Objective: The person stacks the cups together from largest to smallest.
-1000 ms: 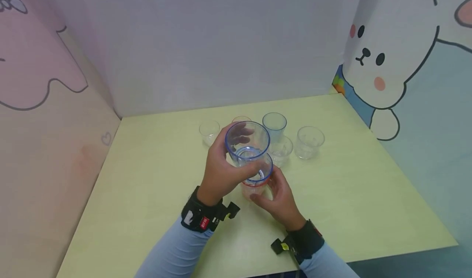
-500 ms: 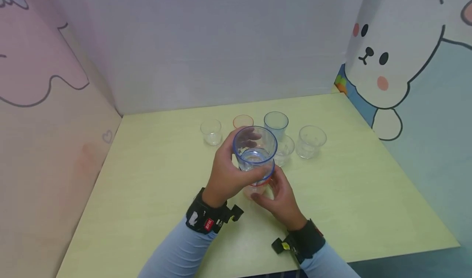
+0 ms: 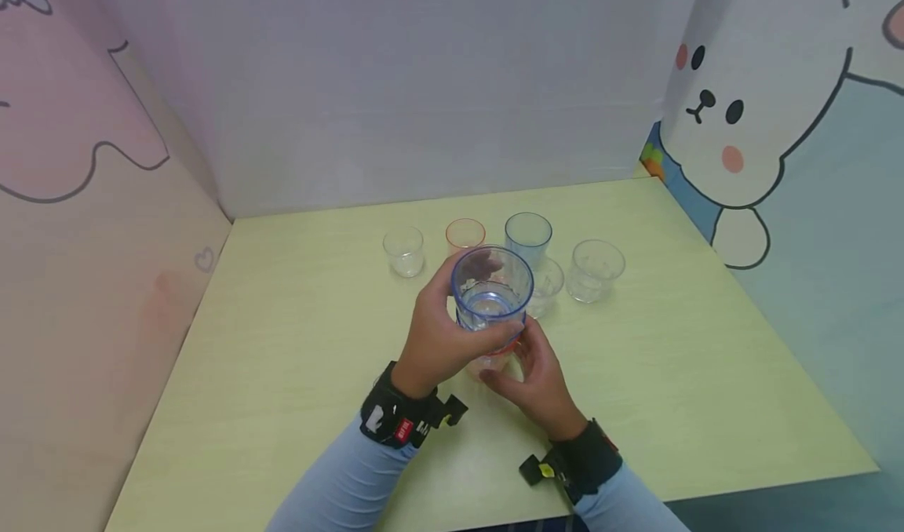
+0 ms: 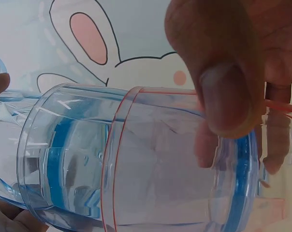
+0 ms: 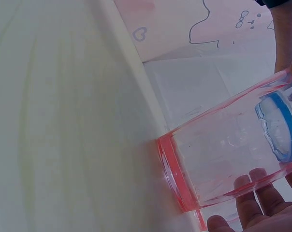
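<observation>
In the head view my left hand (image 3: pixel 441 336) grips a clear blue-rimmed cup (image 3: pixel 492 281), thumb across its near side and fingers behind. It sits on top of a stack, largely covering a second blue rim. Under that is a red-rimmed cup (image 3: pixel 487 369), which my right hand (image 3: pixel 540 387) holds low, between thumb and fingers. The right wrist view shows the red-rimmed cup (image 5: pixel 218 154) close to the table, with a blue-based cup (image 5: pixel 281 125) nested inside. In the left wrist view, the stack lies sideways, its red rim (image 4: pixel 109 169) below a blue-tinted cup (image 4: pixel 68 159).
Behind the hands stand several clear cups: a plain one (image 3: pixel 404 253), a red-rimmed one (image 3: pixel 464 232), a blue-rimmed one (image 3: pixel 528 234) and another plain one (image 3: pixel 595 273). The pale yellow table (image 3: pixel 706 375) meets a white wall (image 3: pixel 438 85) at the back.
My left hand has moved right and slightly down with its blue-rimmed cup, which now lines up over the stack. The right hand and the cups behind have hardly moved.
</observation>
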Motion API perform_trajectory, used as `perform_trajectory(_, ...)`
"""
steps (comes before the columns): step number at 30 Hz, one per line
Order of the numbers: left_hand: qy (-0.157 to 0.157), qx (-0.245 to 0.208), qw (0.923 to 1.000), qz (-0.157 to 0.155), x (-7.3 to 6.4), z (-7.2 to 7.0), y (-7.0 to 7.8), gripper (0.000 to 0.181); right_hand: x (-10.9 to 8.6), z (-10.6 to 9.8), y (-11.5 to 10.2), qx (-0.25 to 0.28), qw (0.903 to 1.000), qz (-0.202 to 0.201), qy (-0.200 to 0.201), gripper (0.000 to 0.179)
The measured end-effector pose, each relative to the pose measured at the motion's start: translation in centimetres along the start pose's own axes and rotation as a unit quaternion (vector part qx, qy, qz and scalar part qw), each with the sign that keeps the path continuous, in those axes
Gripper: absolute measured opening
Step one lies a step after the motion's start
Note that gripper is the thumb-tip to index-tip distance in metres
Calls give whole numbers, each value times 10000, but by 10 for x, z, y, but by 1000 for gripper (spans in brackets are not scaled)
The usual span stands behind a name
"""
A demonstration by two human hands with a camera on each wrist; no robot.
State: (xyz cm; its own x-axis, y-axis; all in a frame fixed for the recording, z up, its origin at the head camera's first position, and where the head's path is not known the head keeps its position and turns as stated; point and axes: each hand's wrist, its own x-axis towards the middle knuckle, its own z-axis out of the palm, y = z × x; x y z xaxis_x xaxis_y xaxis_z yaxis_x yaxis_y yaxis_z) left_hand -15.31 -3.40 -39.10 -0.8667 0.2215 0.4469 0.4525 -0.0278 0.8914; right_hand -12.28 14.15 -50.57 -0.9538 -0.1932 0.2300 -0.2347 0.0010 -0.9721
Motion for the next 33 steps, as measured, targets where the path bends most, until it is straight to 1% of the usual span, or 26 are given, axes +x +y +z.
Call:
perform_trajectory(6, 21, 10, 10000, -40, 0, 1, -4, 79, 0, 0, 1, -2, 10000, -22, 9, 88)
perform_trajectory(12, -26, -13, 10000, -61, -1, 1, -9, 79, -1, 0, 0, -31, 10000, -8, 1, 89)
perform_trajectory(17, -68, -28, 9999, -118, -3, 1, -13, 78, 0, 0, 2, -73, 10000, 8, 33, 90)
perform_trajectory(25, -157, 97, 9995, -268, -5, 1, -16, 79, 0, -1, 2, -64, 10000, 17, 8, 90)
perform_trajectory(29, -204, 126, 9994, -252, -5, 1, -18, 80, -1, -1, 2, -124, 9999, -8, -4, 91)
perform_trajectory(33, -178, 155, 9995, -225, -6, 1, -20, 79, -1, 0, 2, -148, 9999, 17, 10, 91)
